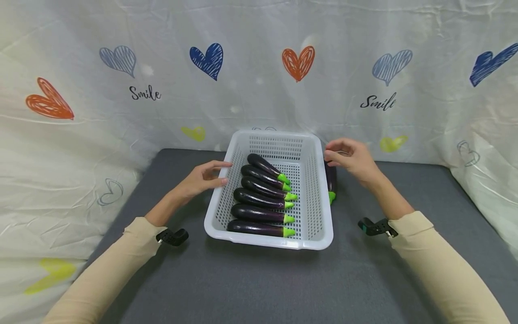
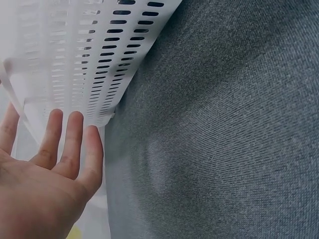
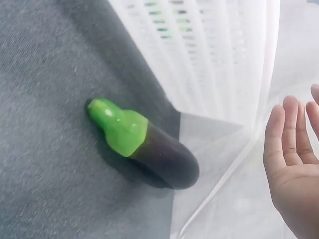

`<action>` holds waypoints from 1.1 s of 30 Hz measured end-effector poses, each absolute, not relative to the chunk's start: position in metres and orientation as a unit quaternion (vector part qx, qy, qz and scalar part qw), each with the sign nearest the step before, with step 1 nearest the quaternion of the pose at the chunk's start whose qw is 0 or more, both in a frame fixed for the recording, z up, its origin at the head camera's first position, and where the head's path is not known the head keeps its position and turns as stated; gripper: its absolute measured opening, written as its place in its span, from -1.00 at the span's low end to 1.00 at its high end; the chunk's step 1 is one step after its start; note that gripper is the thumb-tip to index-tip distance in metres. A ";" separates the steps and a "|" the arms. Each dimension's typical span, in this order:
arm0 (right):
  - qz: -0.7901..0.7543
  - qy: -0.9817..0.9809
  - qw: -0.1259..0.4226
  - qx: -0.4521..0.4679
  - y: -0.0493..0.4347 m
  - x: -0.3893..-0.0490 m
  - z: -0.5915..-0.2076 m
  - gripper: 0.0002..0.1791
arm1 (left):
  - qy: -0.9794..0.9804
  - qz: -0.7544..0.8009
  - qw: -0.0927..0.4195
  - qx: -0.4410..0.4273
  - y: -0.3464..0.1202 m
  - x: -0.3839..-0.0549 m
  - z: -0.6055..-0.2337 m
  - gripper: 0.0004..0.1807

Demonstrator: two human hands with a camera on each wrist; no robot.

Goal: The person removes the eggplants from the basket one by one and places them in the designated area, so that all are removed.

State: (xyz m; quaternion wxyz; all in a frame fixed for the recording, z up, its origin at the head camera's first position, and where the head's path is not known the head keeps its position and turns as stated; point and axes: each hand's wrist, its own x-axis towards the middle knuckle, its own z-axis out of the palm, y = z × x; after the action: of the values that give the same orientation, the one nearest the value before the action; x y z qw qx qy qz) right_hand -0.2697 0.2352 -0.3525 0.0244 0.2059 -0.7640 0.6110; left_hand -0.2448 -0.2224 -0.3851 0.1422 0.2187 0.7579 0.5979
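Note:
A white perforated plastic basket [image 1: 275,243] holds several dark purple eggplants [image 1: 259,213], laid in a row with green stem ends to the right. At its left rim is my left hand [image 1: 198,181], thumb and fingertips by the edge. The left wrist view shows that hand's fingers [image 2: 73,142] extended beside the slotted wall; whether they touch it I cannot tell. Another eggplant [image 1: 332,183] lies outside, against the basket's right side. My right hand [image 1: 353,163] hovers over its far end with loosely bent fingers, holding nothing. In the right wrist view this eggplant [image 3: 162,155] rests below the hand.
Dark grey cloth [image 1: 259,288] covers the table. Behind it hangs a pale curtain [image 1: 259,99] printed with hearts and "Smile" lettering, close to the basket's far rim. Each wrist wears a black strap, the left strap [image 1: 173,236] and the right strap [image 1: 376,227].

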 end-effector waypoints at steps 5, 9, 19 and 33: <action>0.609 -0.763 0.012 0.216 0.224 -0.271 -0.347 -0.67 | 0.757 0.599 0.140 0.222 -0.222 -0.245 -0.386 -0.41; 0.599 -0.768 0.003 0.227 0.214 -0.272 -0.341 -0.64 | 0.759 0.597 0.136 0.220 -0.223 -0.246 -0.388 -0.43; 0.570 -0.782 -0.016 0.253 0.189 -0.279 -0.325 -0.65 | 0.768 0.589 0.128 0.216 -0.221 -0.247 -0.386 -0.44; 0.579 -0.768 -0.040 0.271 0.162 -0.291 -0.309 -0.71 | 0.783 0.571 0.136 0.207 -0.220 -0.244 -0.381 -0.42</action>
State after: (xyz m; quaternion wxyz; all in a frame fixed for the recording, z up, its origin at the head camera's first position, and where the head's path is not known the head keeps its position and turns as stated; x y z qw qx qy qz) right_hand -0.2914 0.1618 -0.3094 -0.0400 0.2706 -0.7680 0.5791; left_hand -0.2444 -0.2203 -0.3812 0.1356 0.2067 0.7826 0.5714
